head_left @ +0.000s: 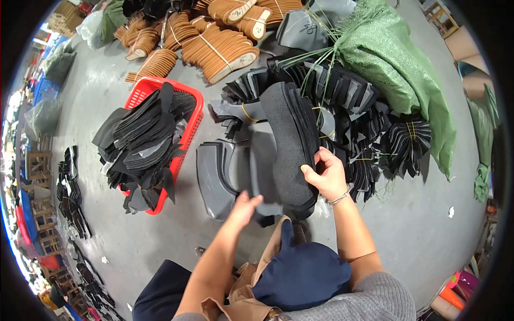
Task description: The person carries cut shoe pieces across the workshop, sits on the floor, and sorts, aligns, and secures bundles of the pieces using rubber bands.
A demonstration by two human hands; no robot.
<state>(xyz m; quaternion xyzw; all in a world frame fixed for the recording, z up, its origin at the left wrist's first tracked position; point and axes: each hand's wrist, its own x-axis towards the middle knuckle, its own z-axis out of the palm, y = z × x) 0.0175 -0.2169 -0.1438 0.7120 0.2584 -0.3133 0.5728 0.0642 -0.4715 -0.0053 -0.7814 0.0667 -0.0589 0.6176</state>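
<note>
My right hand (327, 174) grips the edge of a thick stack of curved dark felt-like pieces (289, 139), thumb on top, holding it tilted. Close to its lower left, my left hand (243, 209) is smeared by motion, so its fingers do not read clearly. Beside that hand a grey curved piece (263, 166) is blurred too; whether the hand holds it I cannot tell. Left of it on the floor lies a small pile of curved grey pieces (211, 174). Bundles of black and grey cut pieces (353, 91) lie beyond the stack, some tied with yellow bands.
A red plastic basket (199, 115) overflowing with dark pieces stands to the left. Tied brown sole-shaped stacks (217, 51) lie at the far side. A green woven sack (385, 59) slumps at the far right. More black pieces (72, 192) lie at the left.
</note>
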